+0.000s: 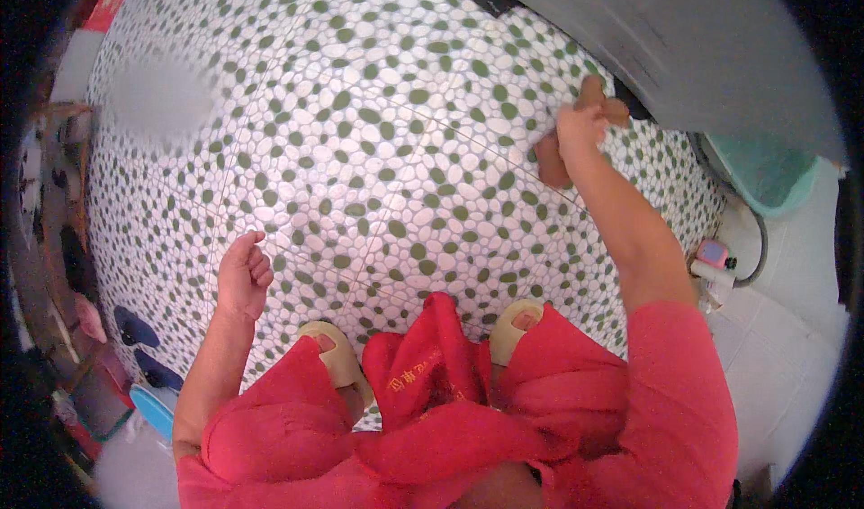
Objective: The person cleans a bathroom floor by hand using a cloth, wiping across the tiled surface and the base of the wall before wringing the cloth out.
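My right hand is stretched forward to the right, low over the pebble-patterned floor. It appears closed on a brown slipper; motion blur hides the exact grip. More brown pieces of the footwear show beyond my fingers, close to the lower edge of a grey panel. My left hand hangs in front of my left knee, fingers curled in, with nothing visible in it. A red cloth bearing yellow writing drapes between my knees.
Cream slippers are on my feet. To the right are a teal basin, a grey hose and a small pink-and-white device. At left, navy slippers lie beside a cluttered rack and a blue-rimmed object.
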